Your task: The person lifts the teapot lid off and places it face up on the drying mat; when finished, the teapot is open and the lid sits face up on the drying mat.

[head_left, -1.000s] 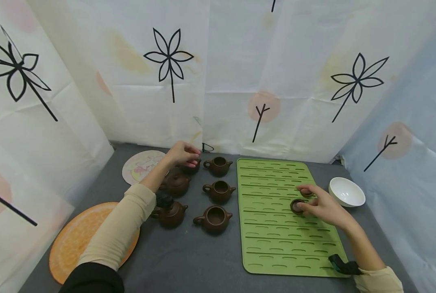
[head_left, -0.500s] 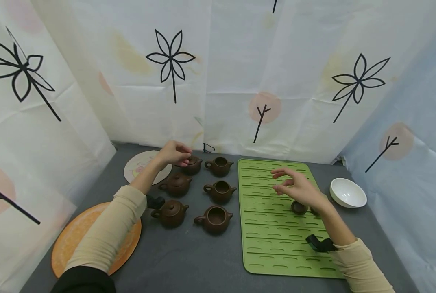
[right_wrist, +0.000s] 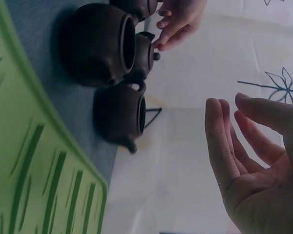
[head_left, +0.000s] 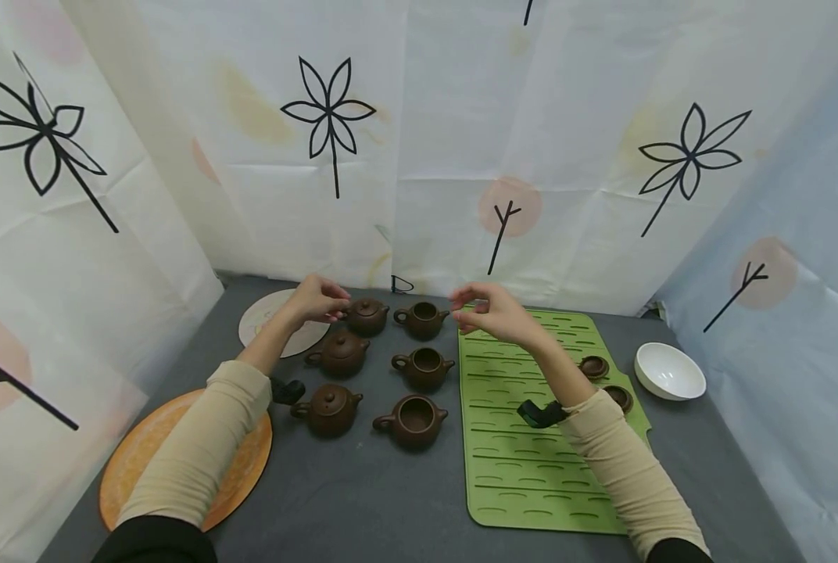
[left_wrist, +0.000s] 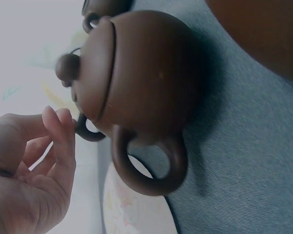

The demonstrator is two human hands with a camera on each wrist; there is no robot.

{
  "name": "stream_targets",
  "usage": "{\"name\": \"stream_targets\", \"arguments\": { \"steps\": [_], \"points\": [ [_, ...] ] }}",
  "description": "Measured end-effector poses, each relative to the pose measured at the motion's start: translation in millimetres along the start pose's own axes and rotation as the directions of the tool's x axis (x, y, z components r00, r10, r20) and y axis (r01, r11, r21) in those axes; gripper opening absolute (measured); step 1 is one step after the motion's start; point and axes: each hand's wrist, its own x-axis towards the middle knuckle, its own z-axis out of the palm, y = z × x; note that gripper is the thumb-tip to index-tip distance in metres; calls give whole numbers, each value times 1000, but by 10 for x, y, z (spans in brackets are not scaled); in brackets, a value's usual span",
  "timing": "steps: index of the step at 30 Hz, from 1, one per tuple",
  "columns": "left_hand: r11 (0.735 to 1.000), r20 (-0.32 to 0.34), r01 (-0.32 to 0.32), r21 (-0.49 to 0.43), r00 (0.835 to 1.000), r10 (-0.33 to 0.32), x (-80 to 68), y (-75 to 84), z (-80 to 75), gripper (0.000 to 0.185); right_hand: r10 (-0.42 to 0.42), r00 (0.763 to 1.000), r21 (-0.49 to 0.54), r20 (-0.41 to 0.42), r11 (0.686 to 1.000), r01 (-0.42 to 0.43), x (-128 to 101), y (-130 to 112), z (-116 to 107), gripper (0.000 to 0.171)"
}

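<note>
Brown lidded teapot [head_left: 367,316] sits just beside the left hand [head_left: 315,300], whose relaxed fingers seemingly hold nothing.

Left wrist view: a second teapot [left_wrist: 263,29] is cut off by the top right edge; another pot [left_wrist: 105,7] is cropped at the top. The left hand [left_wrist: 27,170] runs off the lower left corner. Right wrist view: the right hand [right_wrist: 256,161] is cut by the right edge. Head view: the right forearm partly hides one lid [head_left: 619,397].

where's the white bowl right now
In the head view the white bowl sits on the grey table at the far right, just beyond the green mat's right edge, near two loose lids.
</note>
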Motion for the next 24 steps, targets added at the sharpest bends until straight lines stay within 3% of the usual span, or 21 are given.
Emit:
{"name": "stream_targets", "arguments": {
  "steps": [7,14,24],
  "points": [
    [1000,-15,12,13,1000,-12,-20,-120,-22,31,8,1000,35,26,999,-9,494,-143,210,32],
    [1000,-14,16,8,1000,-16,-36,-167,-37,33,67,997,122,46,990,-72,891,-280,417,32],
    [999,-3,52,8,999,-52,-16,-176,-53,33,179,979,188,101,962,-196,1289,-198,803,33]
  ]
}}
